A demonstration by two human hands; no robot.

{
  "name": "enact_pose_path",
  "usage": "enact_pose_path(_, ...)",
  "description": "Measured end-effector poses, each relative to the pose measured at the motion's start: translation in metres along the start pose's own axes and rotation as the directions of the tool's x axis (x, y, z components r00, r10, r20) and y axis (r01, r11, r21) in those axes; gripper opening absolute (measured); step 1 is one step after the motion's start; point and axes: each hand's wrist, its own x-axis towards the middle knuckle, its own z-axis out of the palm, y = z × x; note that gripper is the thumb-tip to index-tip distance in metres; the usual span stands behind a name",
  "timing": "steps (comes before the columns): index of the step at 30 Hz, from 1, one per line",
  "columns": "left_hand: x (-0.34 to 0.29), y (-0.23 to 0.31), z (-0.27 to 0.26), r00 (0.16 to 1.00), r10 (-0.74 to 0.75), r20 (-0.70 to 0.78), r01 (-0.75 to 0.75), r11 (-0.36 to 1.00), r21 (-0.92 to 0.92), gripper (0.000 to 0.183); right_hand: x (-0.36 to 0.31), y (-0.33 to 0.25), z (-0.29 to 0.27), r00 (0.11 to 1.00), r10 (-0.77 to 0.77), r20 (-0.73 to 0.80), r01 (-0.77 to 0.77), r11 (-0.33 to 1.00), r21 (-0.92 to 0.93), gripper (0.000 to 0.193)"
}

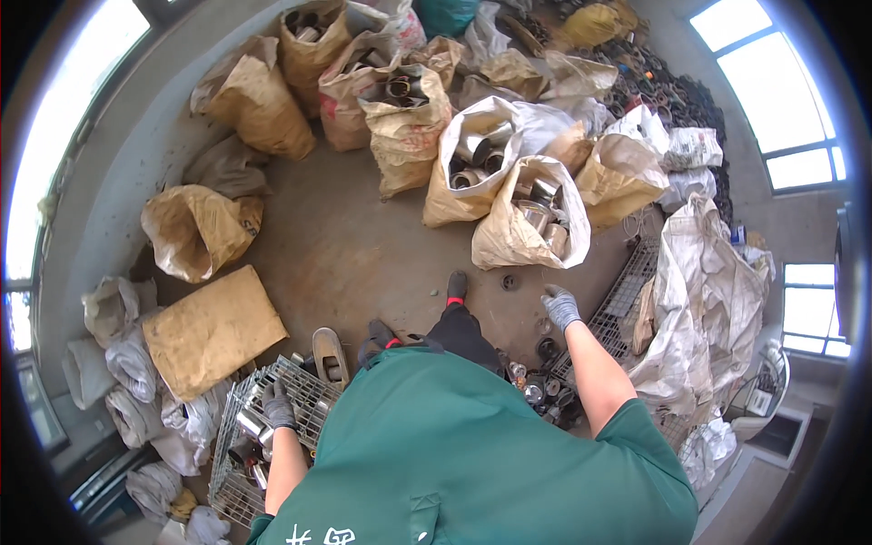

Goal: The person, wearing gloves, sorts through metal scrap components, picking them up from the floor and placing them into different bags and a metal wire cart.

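My left hand [279,408], in a grey glove, is over a wire basket [224,445] at the lower left, its visible fingers stretched forward. Right beside it is a shiny metal cylinder [253,424]; whether they touch I cannot tell. More metal pieces lie in the basket, partly behind my forearm. My right hand [561,307], also gloved, reaches out over the floor with its fingers apart and nothing visible in them. Just beyond it stands a white-lined sack [495,238] filled with metal cylinders [534,214].
Another full sack [438,205] and several more stand at the back. A brown flat sack [215,331] lies at the left near an open sack [173,238]. A wire mesh [610,331] and piled white sacks [695,300] flank my right side. A loose shoe [329,352] is near my feet.
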Motion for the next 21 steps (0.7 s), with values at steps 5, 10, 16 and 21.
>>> enact_pose_path(5, 0.008, 0.149, 0.019, 0.950, 0.081, 0.301, -0.089, 0.996, 0.015, 0.027, 0.074, -0.014, -0.027, 0.987, 0.106, -0.124, -0.090, 0.988, 0.124, 0.028)
enact_pose_path(10, -0.005, 0.195, 0.055, 0.934, 0.059, 0.353, -0.141, 0.968, 0.210, 0.022, 0.183, 0.022, -0.018, 0.987, 0.020, -0.161, -0.039, 0.993, -0.114, 0.028)
enact_pose_path(16, -0.060, 0.271, 0.109, 0.855, 0.048, 0.516, -0.236, 0.922, 0.306, 0.028, 0.256, 0.085, 0.027, 0.851, 0.431, 0.301, -0.289, 0.861, -0.418, 0.059)
enact_pose_path(21, -0.084, 0.348, 0.141, 0.830, 0.075, 0.552, -0.323, 0.872, 0.367, 0.025, 0.263, 0.057, 0.032, 0.969, 0.055, 0.240, 0.055, 0.901, -0.431, 0.051)
